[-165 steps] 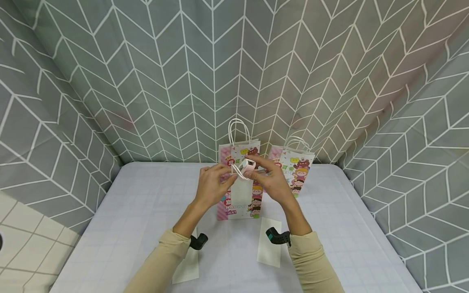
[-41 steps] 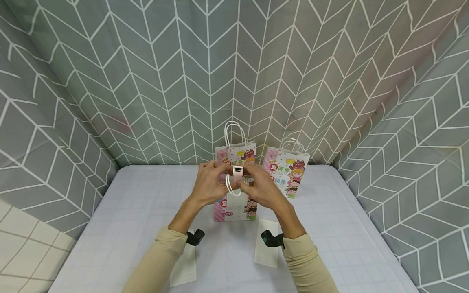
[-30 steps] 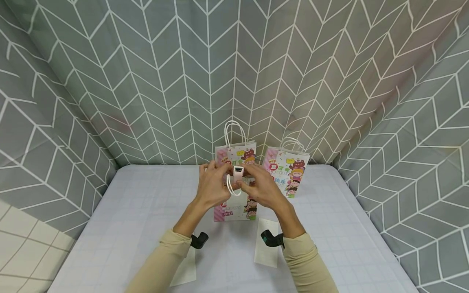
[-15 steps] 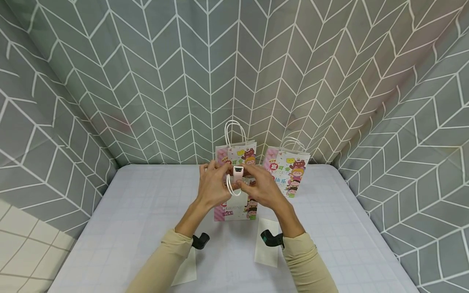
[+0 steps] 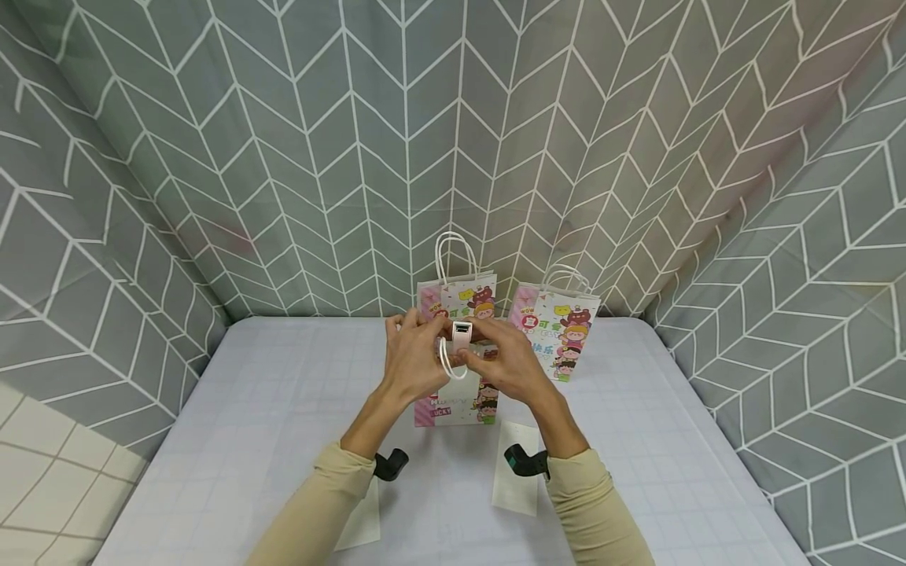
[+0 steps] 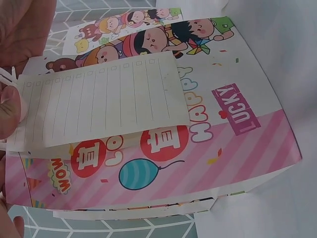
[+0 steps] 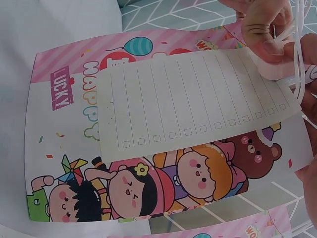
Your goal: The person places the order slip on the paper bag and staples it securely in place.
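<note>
My right hand (image 5: 513, 362) grips a small pink-and-white mini stapler (image 5: 462, 338) at the top of a cartoon-printed paper gift bag (image 7: 54, 129). With thumb and fingers, my left hand (image 5: 414, 358) pinches the bag's top edge on its pink striped side, close to the stapler. A cream lined paper slip (image 7: 188, 94) with checkboxes lies against the bag's front, its upper end at the stapler. White cord handles (image 5: 451, 368) of this bag loop down between my hands. Fingers hide most of the stapler and its jaw.
A similar gift bag (image 5: 453, 292) stands directly behind the held one, handles upright. Another gift bag (image 5: 555, 330) stands to the right. Two paper slips lie on the white-covered table (image 5: 276, 377): a right slip (image 5: 515, 479) and a left slip (image 5: 359, 523), partly under the forearm.
Since the oldest frame, the hands have come together and the stapler has turned and moved slightly left and down at the bag's top. Over the last second almost nothing has moved.
</note>
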### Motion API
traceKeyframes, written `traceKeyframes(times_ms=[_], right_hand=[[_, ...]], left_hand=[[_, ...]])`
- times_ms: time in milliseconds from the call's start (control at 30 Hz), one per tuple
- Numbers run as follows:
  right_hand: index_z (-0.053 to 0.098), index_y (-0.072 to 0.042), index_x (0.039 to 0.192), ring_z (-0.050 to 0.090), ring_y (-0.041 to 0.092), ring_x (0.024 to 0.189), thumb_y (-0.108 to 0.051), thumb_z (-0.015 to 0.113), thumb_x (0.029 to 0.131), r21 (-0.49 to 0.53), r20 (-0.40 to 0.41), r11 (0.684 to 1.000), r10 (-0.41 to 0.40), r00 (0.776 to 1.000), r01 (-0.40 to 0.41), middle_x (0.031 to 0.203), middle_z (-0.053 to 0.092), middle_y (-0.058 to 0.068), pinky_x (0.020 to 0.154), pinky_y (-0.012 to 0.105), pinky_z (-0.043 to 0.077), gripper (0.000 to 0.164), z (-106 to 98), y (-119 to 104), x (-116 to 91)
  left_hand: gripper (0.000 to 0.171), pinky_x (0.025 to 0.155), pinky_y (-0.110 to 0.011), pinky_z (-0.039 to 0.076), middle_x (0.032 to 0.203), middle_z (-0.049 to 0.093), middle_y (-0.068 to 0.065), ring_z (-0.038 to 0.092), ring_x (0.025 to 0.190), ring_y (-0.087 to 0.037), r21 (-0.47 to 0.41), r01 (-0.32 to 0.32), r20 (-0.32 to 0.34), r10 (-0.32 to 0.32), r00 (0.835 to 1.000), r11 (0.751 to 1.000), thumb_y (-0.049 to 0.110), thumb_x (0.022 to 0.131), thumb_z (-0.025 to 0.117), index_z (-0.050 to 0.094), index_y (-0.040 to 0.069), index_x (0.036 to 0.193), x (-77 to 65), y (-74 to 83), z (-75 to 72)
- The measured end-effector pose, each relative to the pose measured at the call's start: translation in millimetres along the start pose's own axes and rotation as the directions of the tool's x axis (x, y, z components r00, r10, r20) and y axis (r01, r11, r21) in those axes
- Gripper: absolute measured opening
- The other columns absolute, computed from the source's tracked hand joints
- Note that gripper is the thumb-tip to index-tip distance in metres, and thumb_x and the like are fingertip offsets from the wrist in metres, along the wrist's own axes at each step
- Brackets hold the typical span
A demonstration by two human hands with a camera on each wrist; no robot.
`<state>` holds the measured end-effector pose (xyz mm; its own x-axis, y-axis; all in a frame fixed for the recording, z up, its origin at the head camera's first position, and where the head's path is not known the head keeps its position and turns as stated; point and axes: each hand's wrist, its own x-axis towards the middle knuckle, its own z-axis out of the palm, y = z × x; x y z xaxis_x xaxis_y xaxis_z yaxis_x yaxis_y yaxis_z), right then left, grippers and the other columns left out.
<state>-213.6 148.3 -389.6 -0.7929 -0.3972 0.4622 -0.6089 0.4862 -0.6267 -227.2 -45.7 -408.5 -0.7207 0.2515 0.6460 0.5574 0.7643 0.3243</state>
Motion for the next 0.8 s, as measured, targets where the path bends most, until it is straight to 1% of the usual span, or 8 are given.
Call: traceKeyframes(times_ms=[167, 400, 600, 733, 800], right_hand=[[0.064, -0.012, 0.134, 0.068, 0.024, 0.104, -0.025, 0.075, 0.092, 0.022, -0.003, 1.000, -0.007, 1.000, 0.007, 0.117, 0.069, 0.005, 0.076, 0.039, 0.060, 0.045, 0.0, 2.4, 0.1], [0.065, -0.010, 0.133, 0.068, 0.025, 0.105, -0.022, 0.076, 0.092, 0.038, -0.012, 0.998, -0.041, 0.999, 0.041, 0.123, 0.068, 0.009, 0.077, 0.037, 0.059, 0.044, -0.5, 3.9, 0.7], [0.065, -0.008, 0.132, 0.069, 0.024, 0.103, -0.020, 0.077, 0.091, 0.030, -0.026, 0.997, -0.074, 0.997, 0.074, 0.120, 0.069, 0.009, 0.078, 0.033, 0.059, 0.045, -0.7, 5.4, 1.0], [0.066, -0.008, 0.131, 0.069, 0.024, 0.102, -0.019, 0.077, 0.090, 0.040, -0.032, 0.996, -0.075, 0.997, 0.076, 0.118, 0.070, 0.009, 0.077, 0.033, 0.059, 0.044, -0.2, 5.7, 1.2], [0.066, -0.005, 0.131, 0.069, 0.025, 0.102, -0.018, 0.077, 0.090, 0.046, -0.038, 0.996, -0.078, 0.996, 0.080, 0.117, 0.070, 0.010, 0.075, 0.033, 0.059, 0.045, 0.9, 6.3, 1.3]], left_hand=[[0.045, 0.087, -0.049, 0.031, 0.075, 0.072, -0.002, 0.046, 0.082, -0.021, 0.015, -0.002, -0.010, 0.003, 1.000, 1.000, 0.047, 0.069, 0.083, 0.071, 0.016, 0.099, 0.3, 0.7, 0.4], [0.044, 0.085, -0.049, 0.030, 0.072, 0.070, -0.002, 0.045, 0.081, -0.021, 0.033, -0.007, -0.021, 0.008, 1.000, 0.999, 0.048, 0.069, 0.081, 0.071, 0.016, 0.098, 0.2, 1.1, 0.5], [0.044, 0.084, -0.049, 0.029, 0.070, 0.070, -0.001, 0.045, 0.080, -0.021, 0.035, -0.009, -0.030, 0.010, 0.999, 0.999, 0.048, 0.068, 0.080, 0.072, 0.016, 0.098, 0.1, 1.0, 0.7], [0.044, 0.083, -0.049, 0.028, 0.069, 0.070, -0.001, 0.044, 0.080, -0.021, 0.029, -0.014, -0.041, 0.015, 0.999, 0.999, 0.048, 0.067, 0.080, 0.072, 0.016, 0.097, -0.4, 0.2, 1.2], [0.042, 0.082, -0.049, 0.028, 0.068, 0.070, 0.001, 0.044, 0.079, -0.020, 0.023, -0.016, -0.051, 0.017, 0.999, 1.000, 0.047, 0.068, 0.079, 0.071, 0.017, 0.095, -1.3, -0.2, 1.7]])
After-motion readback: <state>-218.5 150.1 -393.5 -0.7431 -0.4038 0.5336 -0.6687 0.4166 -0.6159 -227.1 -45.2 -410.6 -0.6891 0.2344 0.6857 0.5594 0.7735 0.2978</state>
